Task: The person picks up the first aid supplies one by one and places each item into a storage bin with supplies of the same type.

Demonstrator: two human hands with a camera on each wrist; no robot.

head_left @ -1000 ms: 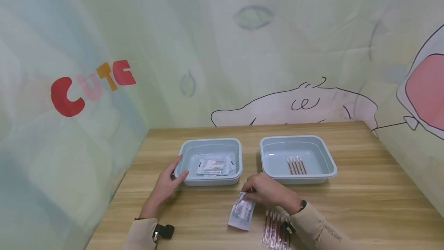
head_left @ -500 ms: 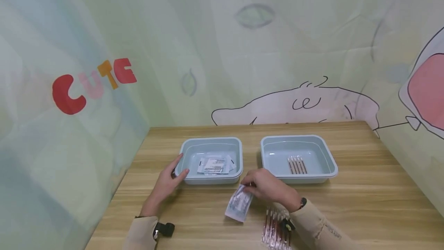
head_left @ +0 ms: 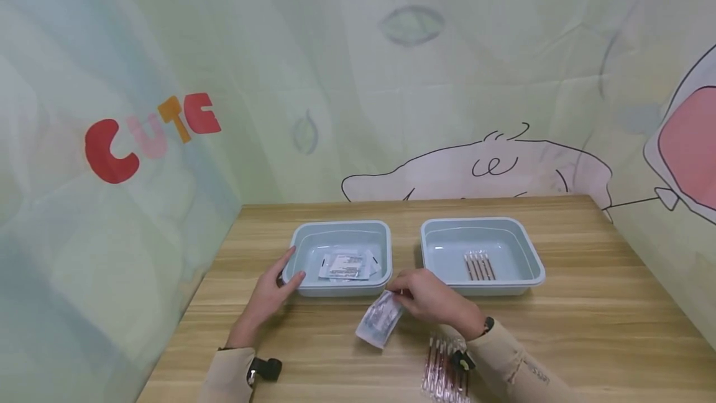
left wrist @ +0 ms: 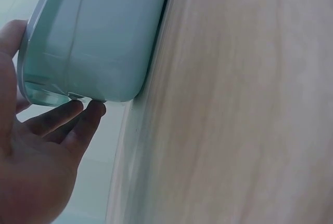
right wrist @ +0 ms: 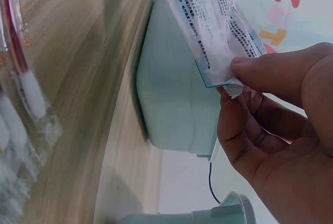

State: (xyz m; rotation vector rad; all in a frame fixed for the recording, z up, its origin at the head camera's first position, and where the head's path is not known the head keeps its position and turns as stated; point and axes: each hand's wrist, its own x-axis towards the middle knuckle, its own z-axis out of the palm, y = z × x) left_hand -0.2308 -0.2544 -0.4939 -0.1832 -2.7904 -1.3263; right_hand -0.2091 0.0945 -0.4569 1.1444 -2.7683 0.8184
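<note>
My right hand point(head_left: 427, 296) pinches one end of a flat sealed sachet point(head_left: 380, 321) between thumb and fingertips. Small dark print covers the sachet point(right wrist: 208, 21) in the right wrist view, and its lower end slants down to the left, in front of the left light-blue tray point(head_left: 335, 291). At that tray's left side, my left hand point(head_left: 271, 294) holds the corner, thumb and index finger at the rim. More fingertips point(left wrist: 96, 108) touch the outer wall below the rim in the left wrist view. Similar printed sachets point(head_left: 347, 266) lie inside this tray.
To the right stands a second light-blue tray point(head_left: 475, 285) with a short row of wrapped swabs point(head_left: 478, 265). A bundle of wrapped swabs with reddish-brown sticks point(head_left: 442, 372) lies near the right wrist on the wooden table point(head_left: 313, 353). A printed curtain hangs behind.
The right hand has shifted slightly up and left with the sachet, whose lower end has swung left and up toward the left tray. The left hand stays at the tray's corner.
</note>
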